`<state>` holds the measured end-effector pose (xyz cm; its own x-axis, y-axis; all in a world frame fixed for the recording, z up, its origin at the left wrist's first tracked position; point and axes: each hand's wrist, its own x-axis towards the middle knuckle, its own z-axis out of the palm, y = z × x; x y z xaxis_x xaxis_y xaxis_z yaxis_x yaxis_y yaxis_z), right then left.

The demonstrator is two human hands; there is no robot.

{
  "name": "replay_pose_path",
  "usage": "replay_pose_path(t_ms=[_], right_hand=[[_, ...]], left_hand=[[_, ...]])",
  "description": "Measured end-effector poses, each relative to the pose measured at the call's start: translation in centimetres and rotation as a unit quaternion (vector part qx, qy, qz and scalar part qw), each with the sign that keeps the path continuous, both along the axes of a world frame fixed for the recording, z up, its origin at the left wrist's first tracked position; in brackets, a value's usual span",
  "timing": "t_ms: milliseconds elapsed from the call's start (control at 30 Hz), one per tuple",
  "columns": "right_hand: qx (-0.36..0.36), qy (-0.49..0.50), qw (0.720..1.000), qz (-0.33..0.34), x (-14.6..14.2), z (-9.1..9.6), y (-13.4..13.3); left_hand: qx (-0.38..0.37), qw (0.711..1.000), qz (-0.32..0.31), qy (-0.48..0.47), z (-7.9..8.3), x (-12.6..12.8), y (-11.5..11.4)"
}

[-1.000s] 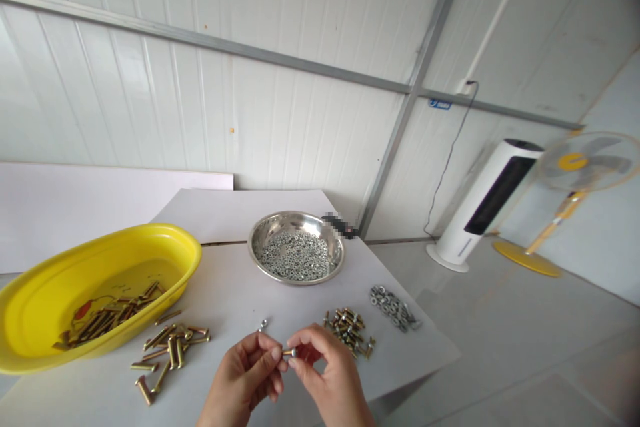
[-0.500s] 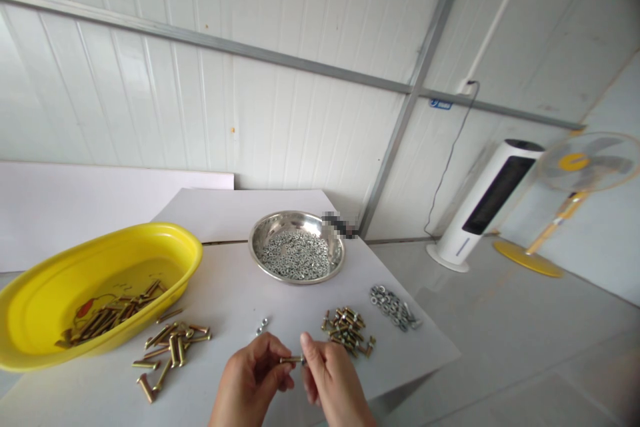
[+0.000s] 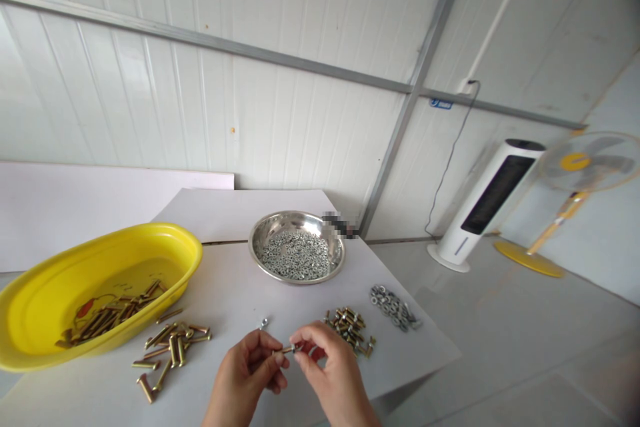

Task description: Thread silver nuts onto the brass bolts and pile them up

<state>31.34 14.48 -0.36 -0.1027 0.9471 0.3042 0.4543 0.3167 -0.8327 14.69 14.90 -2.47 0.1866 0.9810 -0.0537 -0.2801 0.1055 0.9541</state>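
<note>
Between my two hands, over the table's front part, is a brass-coloured bolt (image 3: 286, 350). My left hand (image 3: 250, 370) pinches one end of it between thumb and fingers. At the other end, my right hand (image 3: 327, 363) closes thumb and fingertips on a small silver nut (image 3: 296, 347) around the bolt. Just beyond my left hand lie loose nuts (image 3: 264, 323), partly hidden by it. Bolts with nuts on them (image 3: 350, 327) form a pile beside my right hand. Loose brass-coloured bolts (image 3: 173, 347) are heaped to the left.
A yellow tub (image 3: 187, 240) with bolts inside stands at the left. Behind my hands is a steel bowl (image 3: 257, 260) of small nuts. Silver washers or rings (image 3: 393, 307) lie near the table's right edge. A tower fan (image 3: 493, 207) and yellow pedestal fan (image 3: 555, 220) stand on the floor.
My right hand has turned and its fingers have shifted to a fingertip pinch at the bolt's nut end. The bolt has moved slightly up and left.
</note>
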Motion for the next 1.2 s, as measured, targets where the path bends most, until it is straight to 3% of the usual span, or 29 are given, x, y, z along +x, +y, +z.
replay_pose_path(t_ms=[133,333,600,833,967,1100,1200], right_hand=[[-0.034,0.019,0.999,0.011,0.1,-0.2,-0.1],[-0.065,0.052,0.994,0.068,-0.5,0.2,-0.6],[-0.129,-0.021,0.991,0.006,-0.4,-0.8,-0.7],[-0.017,0.073,0.997,0.009,-0.1,-0.1,-0.5],[0.033,0.048,0.998,0.033,-0.4,0.2,-0.4],[0.038,0.035,0.998,0.026,-0.4,0.1,-0.1],[0.016,0.033,0.999,0.026,-0.2,0.1,-0.1]], left_hand=[[0.012,1.000,0.001,-0.003,-0.1,-0.3,0.2],[0.019,0.998,-0.055,0.009,-0.2,-0.3,0.1],[0.043,0.996,-0.069,0.024,0.2,0.5,-0.5],[-0.004,0.999,-0.032,-0.017,-0.4,-0.2,0.1],[-0.052,0.997,-0.019,-0.058,-0.7,-0.1,0.1],[-0.061,0.996,-0.034,-0.064,-0.6,0.0,0.0],[-0.011,0.999,-0.031,-0.038,-0.1,-0.2,0.1]])
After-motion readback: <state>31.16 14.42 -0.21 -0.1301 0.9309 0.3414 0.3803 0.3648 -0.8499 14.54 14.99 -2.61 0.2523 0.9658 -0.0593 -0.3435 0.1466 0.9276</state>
